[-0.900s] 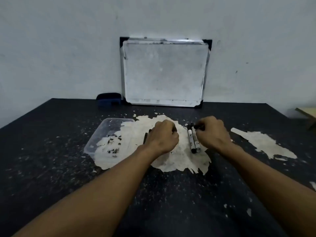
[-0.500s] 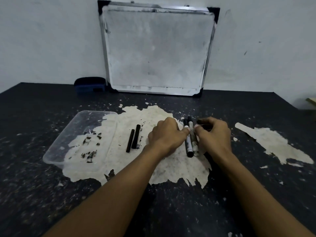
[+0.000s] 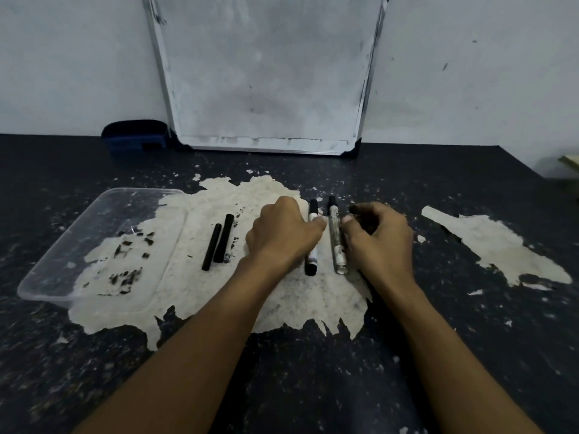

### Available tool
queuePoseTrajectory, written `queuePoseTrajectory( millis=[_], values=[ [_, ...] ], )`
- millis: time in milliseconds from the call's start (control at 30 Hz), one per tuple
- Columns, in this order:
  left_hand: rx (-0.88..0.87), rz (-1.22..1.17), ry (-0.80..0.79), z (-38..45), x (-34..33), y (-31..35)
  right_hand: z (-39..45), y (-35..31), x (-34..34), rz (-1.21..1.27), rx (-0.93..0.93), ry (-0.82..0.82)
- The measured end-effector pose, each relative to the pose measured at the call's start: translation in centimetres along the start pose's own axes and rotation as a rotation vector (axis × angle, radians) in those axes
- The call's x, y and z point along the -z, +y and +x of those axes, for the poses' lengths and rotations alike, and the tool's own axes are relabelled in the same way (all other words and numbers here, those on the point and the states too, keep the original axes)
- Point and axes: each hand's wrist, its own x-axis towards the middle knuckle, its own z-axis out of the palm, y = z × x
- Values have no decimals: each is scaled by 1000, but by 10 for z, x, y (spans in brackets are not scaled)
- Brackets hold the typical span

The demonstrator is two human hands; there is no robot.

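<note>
Two white markers with black caps lie side by side on the pale worn patch of the table. My left hand (image 3: 283, 234) is curled over the left marker (image 3: 312, 260), pinching its barrel with the thumb tip on top. My right hand (image 3: 380, 242) is curled beside the right marker (image 3: 336, 245), its thumb and first finger against the barrel. The right fingertips look dark; I cannot tell why. Two black sticks (image 3: 219, 242) lie left of my left hand, apart from it.
A clear plastic tray (image 3: 62, 261) lies at the left with dark flecks in it. A whiteboard (image 3: 266, 73) leans on the wall at the back, a blue eraser (image 3: 134, 136) beside it. The black table (image 3: 313, 386) is peeling, with a second pale patch (image 3: 488, 242) at the right.
My left hand moved right from the black sticks to the left marker. The two markers, touching before, now lie slightly apart. The camera has moved closer.
</note>
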Motion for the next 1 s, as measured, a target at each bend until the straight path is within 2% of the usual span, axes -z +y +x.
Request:
queuePoseTrajectory(
  millis=[133, 267, 333, 433, 500, 600, 800, 1000],
  values=[
    [30, 83, 8, -1, 3, 10, 0, -1, 0, 8, -7, -3],
    [93, -13, -16, 1, 15, 14, -1, -3, 2, 28, 12, 22],
    [99, -234, -23, -1, 27, 10, -4, -8, 4, 43, 40, 47],
    [181, -760, -58, -14, 47, 2, -10, -25, 11, 48, 119, 22],
    [221, -992, -82, -23, 55, -4, -16, -37, 16, 59, 163, -60],
    [213, -1179, -96, -31, 57, -12, -25, -51, 21, 107, 135, -235],
    [169, -1225, -128, -35, 53, -21, -36, -62, 25, 188, -9, -503],
    [46, -1025, -205, -39, 53, -22, -38, -63, 20, 388, -180, -548]
  ],
)
